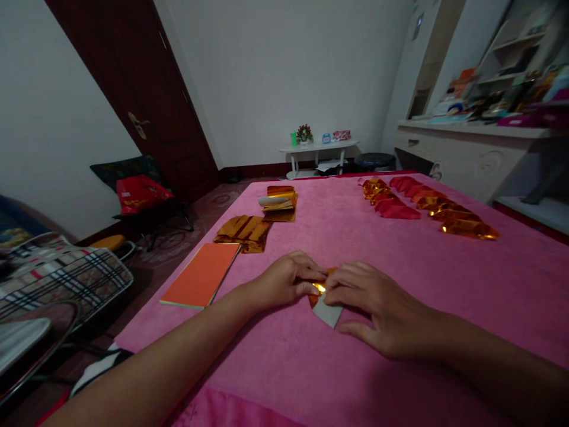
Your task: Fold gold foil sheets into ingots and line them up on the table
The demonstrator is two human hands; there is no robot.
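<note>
Head view, the only cam I've got: I have both hands on a pink plush cloth (275,362), approx. centre of frame. Between them, just below mid-frame, is the work: a small, partly folded sheet of shiny gold foil paper w/ a grey-white back (328,314), its pale corner pointing toward the bottom edge.

My left hand (288,277) has thumb & fingertips on the sheet's left side; can't tell if that's a pinch or just a press. My right hand (373,305) lays its fingers over the sheet's right side, thumb spread wide off them, near the pale corner.

Left of centre: a flat rectangular stack of orange paper (202,274), then a fanned bundle of gold foil paper (242,232), and touching or nearly so, a stack of gold sheets w/ a curled top (282,209).

Upper right on the cloth: two rows of folded foil pcs, a shorter gold-and-red row (397,209) and a longer red-and-gold row (466,224).

Bkgd, top centre: a low white table (315,147).
</note>
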